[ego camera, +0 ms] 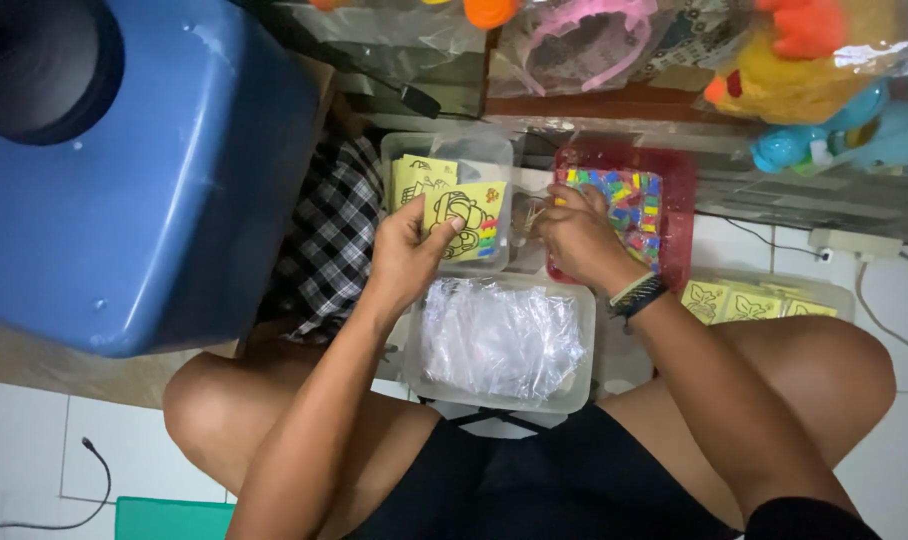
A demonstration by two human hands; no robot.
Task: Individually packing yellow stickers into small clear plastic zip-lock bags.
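1. We hold a yellow picture card (462,222) with a black line drawing, pinched at its left edge between the thumb and fingers of our left hand (406,252); it hovers over the clear tub of like cards (444,160) at about 12 o'clock from our lap.
2. We judge that we are partway through putting a set together: the card is picked, and the small coloured pieces are being fetched.
3. Our right hand (574,235) rests at 1 o'clock on the red tray (680,195) of coloured pieces, fingers curled down into them; we cannot tell whether they grip one.
4. Both forearms reach forward from our bent knees, wrists level, a banded bracelet (634,296) on the right.
5. Nearest us, at 6 o'clock of the card, sits a clear tub of plastic bags (499,340); the next move likely calls for bringing card and pieces down to it.
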